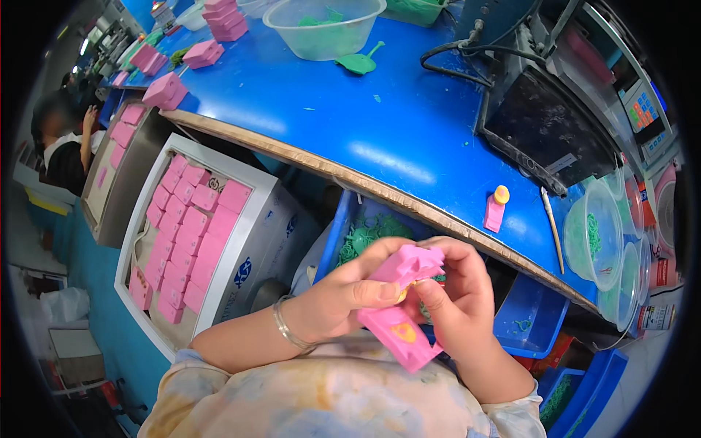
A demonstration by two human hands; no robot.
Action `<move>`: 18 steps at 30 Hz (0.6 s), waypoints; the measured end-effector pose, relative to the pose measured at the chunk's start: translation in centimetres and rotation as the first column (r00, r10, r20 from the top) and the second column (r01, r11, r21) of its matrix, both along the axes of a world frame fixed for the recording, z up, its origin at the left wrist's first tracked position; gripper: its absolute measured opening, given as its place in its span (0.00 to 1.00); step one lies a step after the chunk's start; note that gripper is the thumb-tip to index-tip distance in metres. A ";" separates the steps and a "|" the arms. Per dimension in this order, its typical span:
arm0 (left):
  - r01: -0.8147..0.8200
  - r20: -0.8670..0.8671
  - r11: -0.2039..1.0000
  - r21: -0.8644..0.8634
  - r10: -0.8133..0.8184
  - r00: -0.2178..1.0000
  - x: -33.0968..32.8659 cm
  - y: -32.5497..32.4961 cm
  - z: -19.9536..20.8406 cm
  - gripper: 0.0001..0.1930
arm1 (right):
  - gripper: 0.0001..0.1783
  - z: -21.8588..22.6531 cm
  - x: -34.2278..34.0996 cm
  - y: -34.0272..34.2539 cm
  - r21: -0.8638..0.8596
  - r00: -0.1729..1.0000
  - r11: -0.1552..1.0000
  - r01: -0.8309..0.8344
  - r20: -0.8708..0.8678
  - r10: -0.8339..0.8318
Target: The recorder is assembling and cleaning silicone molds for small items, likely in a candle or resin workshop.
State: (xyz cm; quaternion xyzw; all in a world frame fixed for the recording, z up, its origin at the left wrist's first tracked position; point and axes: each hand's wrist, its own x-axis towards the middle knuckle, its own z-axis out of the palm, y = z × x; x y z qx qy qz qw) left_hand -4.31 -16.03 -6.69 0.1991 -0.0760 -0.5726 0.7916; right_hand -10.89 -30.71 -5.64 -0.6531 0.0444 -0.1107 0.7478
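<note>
In front of my body I hold a pink silicone-looking mould that is opened into two parts. My left hand (343, 292) grips the upper mould half (409, 264), its thumb across the near face. Against that half's right side, my right hand (466, 292) is closed, thumb bent inward beside a bit of yellow between my thumbs. Below the thumbs hangs the lower mould half (412, 354), with a yellow patch (404, 333) in its hollow. Whether the two parts are joined is hidden by my fingers.
A blue bin (343, 232) with green scraps lies under the hands. On the blue table (314, 109) are a small pink piece with a yellow top (496, 209), a brush-like stick (553, 230), and clear bowls (321, 40). At left, a white-framed tray (212, 310) holds several pink moulds (179, 255).
</note>
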 end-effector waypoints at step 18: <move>-0.397 0.833 0.888 0.233 0.028 0.552 0.6 1.3 1.3 0.16 | 0.15 0.7 -0.9 -1.9 -0.391 0.993 0.920 -0.040 0.085 0.080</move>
